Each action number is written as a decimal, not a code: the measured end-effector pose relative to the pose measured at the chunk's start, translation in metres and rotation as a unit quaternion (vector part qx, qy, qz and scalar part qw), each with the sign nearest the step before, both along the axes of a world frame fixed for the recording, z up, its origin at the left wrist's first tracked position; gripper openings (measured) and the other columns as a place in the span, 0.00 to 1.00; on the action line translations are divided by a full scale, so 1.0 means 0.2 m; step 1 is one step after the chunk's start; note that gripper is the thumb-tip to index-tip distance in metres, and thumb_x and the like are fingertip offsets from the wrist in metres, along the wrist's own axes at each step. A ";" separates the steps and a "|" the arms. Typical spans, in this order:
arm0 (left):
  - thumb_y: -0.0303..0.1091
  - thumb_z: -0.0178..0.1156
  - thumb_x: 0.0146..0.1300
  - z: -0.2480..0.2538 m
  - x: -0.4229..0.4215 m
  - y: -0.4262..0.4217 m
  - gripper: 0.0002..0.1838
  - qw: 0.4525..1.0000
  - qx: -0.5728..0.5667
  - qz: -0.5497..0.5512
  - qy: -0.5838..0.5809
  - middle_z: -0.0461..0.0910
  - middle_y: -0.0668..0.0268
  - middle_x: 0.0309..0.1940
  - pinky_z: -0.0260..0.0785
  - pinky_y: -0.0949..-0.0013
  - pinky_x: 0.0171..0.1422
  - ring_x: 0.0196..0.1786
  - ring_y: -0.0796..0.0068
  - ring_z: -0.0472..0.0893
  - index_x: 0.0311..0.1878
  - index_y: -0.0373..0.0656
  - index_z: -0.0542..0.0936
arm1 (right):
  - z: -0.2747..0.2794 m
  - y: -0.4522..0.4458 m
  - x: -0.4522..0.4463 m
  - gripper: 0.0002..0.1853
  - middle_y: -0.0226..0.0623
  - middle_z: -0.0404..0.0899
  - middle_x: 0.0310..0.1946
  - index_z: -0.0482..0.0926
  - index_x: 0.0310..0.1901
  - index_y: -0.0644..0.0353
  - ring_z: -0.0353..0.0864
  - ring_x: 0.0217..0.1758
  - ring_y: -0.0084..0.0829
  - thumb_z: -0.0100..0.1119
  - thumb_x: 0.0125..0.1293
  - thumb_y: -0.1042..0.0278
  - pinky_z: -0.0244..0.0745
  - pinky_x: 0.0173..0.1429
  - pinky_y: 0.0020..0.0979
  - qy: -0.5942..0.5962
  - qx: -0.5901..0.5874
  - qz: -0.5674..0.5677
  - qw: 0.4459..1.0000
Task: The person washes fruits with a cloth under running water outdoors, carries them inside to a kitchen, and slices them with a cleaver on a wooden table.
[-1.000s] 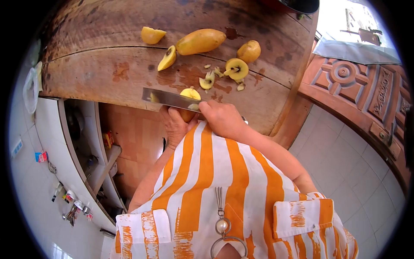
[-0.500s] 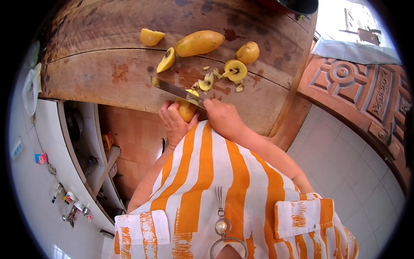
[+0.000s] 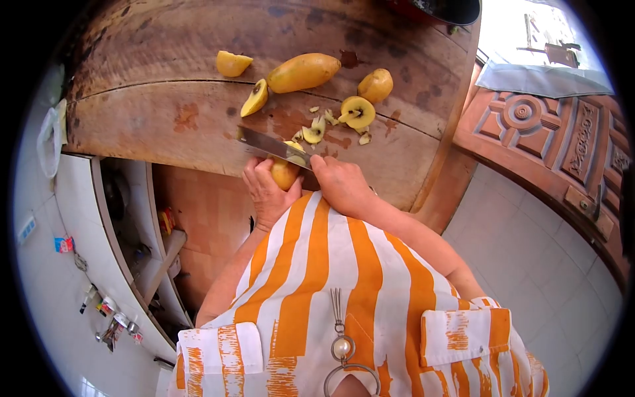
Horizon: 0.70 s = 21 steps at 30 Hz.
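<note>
My left hand [image 3: 267, 193] is wrapped round a cut yellow potato [image 3: 284, 176] near the table's front edge. In my right hand [image 3: 341, 182] is a wide-bladed knife [image 3: 263, 141], its blade lying across the potato's cut top and pointing left. Beyond the hands lie a long whole potato [image 3: 304, 73], a potato chunk [image 3: 233, 64] and a wedge [image 3: 254, 98] with a dark spot. To the right, a cut piece [image 3: 358, 113] with a dark hollow sits beside a rounded potato [image 3: 375, 85]. Thin trimmings [image 3: 314, 130] are scattered between them.
The wooden table [image 3: 152, 109] has cracks and wet stains. A dark pot [image 3: 450, 9] stands at its far right edge. Open shelves [image 3: 132, 198] are at the left, a carved wooden panel [image 3: 529, 132] at the right. My striped shirt is close to the hands.
The blade has shifted slightly on the held potato, and a pale slice now shows by it. Both hands stay in nearly the same place; the view has moved a little.
</note>
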<state>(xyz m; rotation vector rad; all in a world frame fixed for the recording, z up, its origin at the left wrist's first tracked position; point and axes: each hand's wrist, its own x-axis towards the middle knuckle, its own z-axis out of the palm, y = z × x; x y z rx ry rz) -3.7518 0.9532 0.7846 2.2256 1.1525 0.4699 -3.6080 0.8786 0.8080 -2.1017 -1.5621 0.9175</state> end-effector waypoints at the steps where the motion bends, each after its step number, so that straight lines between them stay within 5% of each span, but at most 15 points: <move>1: 0.31 0.70 0.38 -0.01 0.00 0.00 0.35 1.000 0.002 -0.002 -0.002 0.61 0.50 0.47 0.56 0.52 0.55 0.51 0.48 0.62 0.49 0.41 0.62 | 0.00 0.01 0.00 0.06 0.46 0.74 0.26 0.65 0.33 0.63 0.76 0.29 0.48 0.47 0.52 0.79 0.71 0.32 0.43 -0.002 0.004 0.000 1.000; 12: 0.28 0.71 0.36 -0.05 -0.10 0.01 0.36 0.998 0.025 -0.044 -0.042 0.61 0.52 0.48 0.56 0.56 0.57 0.52 0.52 0.63 0.49 0.40 0.62 | -0.07 0.09 -0.01 0.04 0.48 0.77 0.24 0.68 0.32 0.64 0.78 0.29 0.47 0.48 0.54 0.75 0.72 0.33 0.42 -0.017 0.047 0.018 0.999; 16: 0.24 0.69 0.42 -0.08 -0.18 0.08 0.33 0.991 -0.080 -0.015 -0.110 0.63 0.56 0.49 0.59 0.63 0.60 0.53 0.62 0.66 0.51 0.41 0.61 | -0.11 0.04 -0.01 0.04 0.47 0.77 0.25 0.68 0.33 0.63 0.77 0.29 0.47 0.48 0.54 0.75 0.72 0.33 0.43 -0.017 0.073 -0.019 0.997; 18: 0.23 0.66 0.47 -0.06 -0.20 0.12 0.31 0.891 -0.394 0.129 -0.185 0.64 0.60 0.48 0.63 0.66 0.59 0.51 0.67 0.69 0.53 0.41 0.60 | -0.06 0.03 -0.01 0.04 0.47 0.76 0.25 0.67 0.33 0.62 0.76 0.29 0.49 0.48 0.55 0.76 0.70 0.34 0.44 0.007 0.032 -0.068 0.997; 21: 0.23 0.62 0.51 -0.02 -0.22 0.20 0.28 0.814 -0.487 0.158 -0.274 0.68 0.62 0.48 0.65 0.67 0.57 0.50 0.70 0.71 0.54 0.41 0.62 | 0.01 0.00 0.01 0.03 0.48 0.75 0.25 0.67 0.33 0.62 0.75 0.29 0.50 0.48 0.57 0.74 0.69 0.33 0.45 0.007 0.058 -0.076 0.995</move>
